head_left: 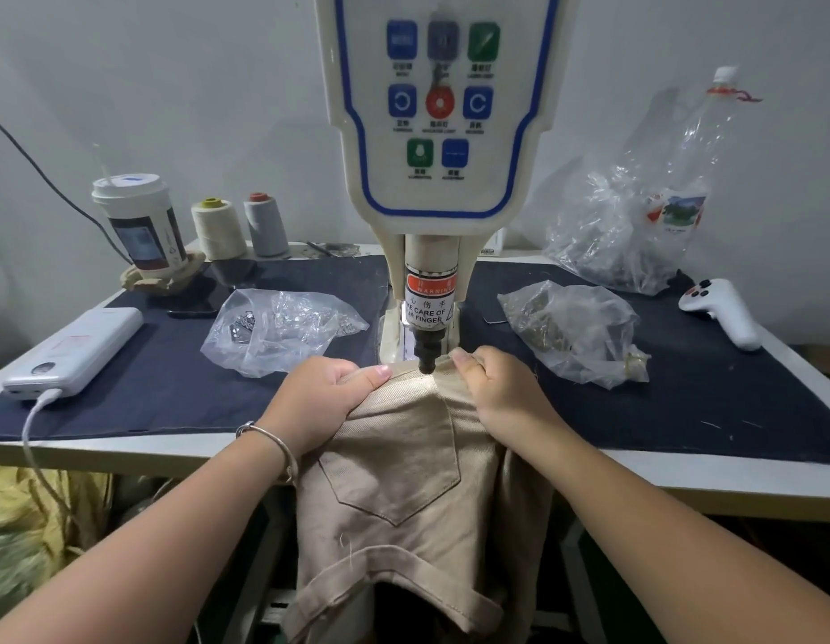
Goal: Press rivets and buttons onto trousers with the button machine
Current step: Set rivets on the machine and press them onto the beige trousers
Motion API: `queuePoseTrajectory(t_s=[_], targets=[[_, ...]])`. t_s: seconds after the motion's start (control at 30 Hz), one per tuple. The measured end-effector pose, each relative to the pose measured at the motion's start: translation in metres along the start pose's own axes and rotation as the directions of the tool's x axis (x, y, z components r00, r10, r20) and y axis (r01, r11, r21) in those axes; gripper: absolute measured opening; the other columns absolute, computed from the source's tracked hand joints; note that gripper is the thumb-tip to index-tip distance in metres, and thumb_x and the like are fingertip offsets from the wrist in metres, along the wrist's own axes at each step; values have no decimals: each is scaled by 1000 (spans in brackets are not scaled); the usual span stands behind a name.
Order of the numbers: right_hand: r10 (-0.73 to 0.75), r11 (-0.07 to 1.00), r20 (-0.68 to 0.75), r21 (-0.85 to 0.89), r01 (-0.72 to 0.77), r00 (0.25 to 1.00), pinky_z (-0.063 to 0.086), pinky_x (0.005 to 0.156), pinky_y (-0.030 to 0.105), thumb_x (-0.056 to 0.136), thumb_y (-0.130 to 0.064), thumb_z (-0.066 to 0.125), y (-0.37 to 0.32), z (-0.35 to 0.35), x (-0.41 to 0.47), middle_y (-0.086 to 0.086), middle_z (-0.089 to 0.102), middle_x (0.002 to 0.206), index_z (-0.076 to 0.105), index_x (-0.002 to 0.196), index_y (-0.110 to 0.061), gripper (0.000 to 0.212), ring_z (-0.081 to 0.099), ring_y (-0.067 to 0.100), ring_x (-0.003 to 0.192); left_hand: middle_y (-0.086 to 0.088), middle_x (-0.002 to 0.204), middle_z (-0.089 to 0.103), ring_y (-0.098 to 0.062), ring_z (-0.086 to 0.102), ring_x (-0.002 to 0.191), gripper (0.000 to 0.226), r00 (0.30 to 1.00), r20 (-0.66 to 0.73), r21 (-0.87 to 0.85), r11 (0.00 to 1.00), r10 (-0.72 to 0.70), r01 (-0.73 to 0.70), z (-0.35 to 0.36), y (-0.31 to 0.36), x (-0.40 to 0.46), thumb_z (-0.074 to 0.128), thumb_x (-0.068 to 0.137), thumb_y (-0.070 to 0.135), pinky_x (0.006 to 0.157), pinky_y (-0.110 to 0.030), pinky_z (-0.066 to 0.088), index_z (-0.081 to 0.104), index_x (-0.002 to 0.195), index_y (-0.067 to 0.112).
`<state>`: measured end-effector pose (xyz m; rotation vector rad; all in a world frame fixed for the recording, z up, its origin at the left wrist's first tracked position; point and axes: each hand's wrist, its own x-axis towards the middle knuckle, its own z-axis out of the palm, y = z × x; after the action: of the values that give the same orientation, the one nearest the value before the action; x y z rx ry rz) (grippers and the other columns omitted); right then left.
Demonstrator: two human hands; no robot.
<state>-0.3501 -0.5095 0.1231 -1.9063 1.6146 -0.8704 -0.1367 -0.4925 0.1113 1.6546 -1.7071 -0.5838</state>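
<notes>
Head view, both hands (320,402) (506,392) grip trousers (404,457)

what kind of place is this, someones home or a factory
Most likely a small garment workshop rather than a home. A button machine with a finger-warning label stands on the worktable, both hands hold beige trousers under its punch, and thread cones and bags of metal fittings sit close by.
</notes>
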Motion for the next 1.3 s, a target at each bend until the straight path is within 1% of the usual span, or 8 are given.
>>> queuePoseTrajectory(t_s=[0.17, 0.33, 0.43, 0.7, 0.97, 1.07, 1.17, 1.3], targets=[[-27, 997, -2, 75, 27, 1000, 32, 56, 33, 100, -41, 40, 6, 3, -5, -4, 41, 59, 38, 67, -15, 43, 39, 12, 56, 8, 48, 22, -10, 24, 48, 59, 996, -44, 40, 996, 79, -77, 6, -6, -6, 64, 90, 45, 49, -25, 23, 28, 52, 18], [-60, 982, -38, 178, 66, 997, 31, 48, 16, 100, -35, 42, 12, 4, -9, -10, 34, 49, 30, 61, -17, 45, 36, 2, 45, 7, 50, 22, -10, 24, 49, 57, 989, -76, 4, 992, 126, -126, 8, -7, -9, 61, 95, 36, 50, -26, 23, 28, 55, 14], [-47, 973, -22, 223, 51, 999, 32, 47, 12, 101, -34, 41, 12, 5, -8, -15, 37, 41, 29, 61, -18, 45, 37, -1, 43, 8, 52, 23, -9, 25, 50, 58, 991, -83, -62, 992, 109, -114, 7, -8, -8, 62, 95, 35, 50, -25, 23, 29, 54, 10], [-11, 983, -15, 186, 14, 1000, 32, 46, 13, 100, -34, 43, 15, 7, 1, -9, 32, 51, 31, 58, -18, 47, 38, -1, 41, 9, 48, 21, -9, 23, 48, 60, 997, -53, -32, 998, 52, -54, 9, -7, -1, 64, 92, 40, 48, -24, 23, 27, 50, 17], [12, 982, 37, 186, -18, 999, 30, 45, 18, 100, -37, 43, 14, 7, 5, -8, 31, 53, 30, 60, -19, 46, 30, 4, 45, 9, 47, 23, -10, 24, 47, 62, 998, -25, -81, 995, -55, 52, 7, -6, 4, 66, 89, 40, 45, -22, 24, 28, 46, 18], [16, 984, 38, 177, -22, 999, 30, 44, 16, 100, -37, 43, 14, 6, 4, -8, 31, 53, 31, 60, -19, 46, 29, 4, 45, 9, 47, 22, -10, 24, 48, 62, 999, -8, -71, 996, -48, 47, 7, -6, 3, 67, 89, 40, 47, -24, 22, 28, 46, 18], [19, 985, 24, 169, -23, 1000, 30, 44, 15, 100, -37, 42, 14, 7, 1, -8, 32, 53, 31, 60, -18, 46, 30, 5, 45, 8, 50, 21, -11, 23, 50, 60, 1000, -10, -31, 999, -26, 26, 9, -6, -1, 67, 89, 39, 54, -32, 23, 26, 50, 17], [18, 984, -8, 178, -16, 1000, 31, 47, 15, 100, -36, 43, 13, 8, -3, -9, 33, 53, 31, 60, -18, 45, 32, 4, 45, 6, 50, 21, -12, 22, 50, 61, 1000, -30, 50, 999, 8, -7, 10, -4, -3, 65, 91, 38, 54, -34, 22, 23, 51, 18]])
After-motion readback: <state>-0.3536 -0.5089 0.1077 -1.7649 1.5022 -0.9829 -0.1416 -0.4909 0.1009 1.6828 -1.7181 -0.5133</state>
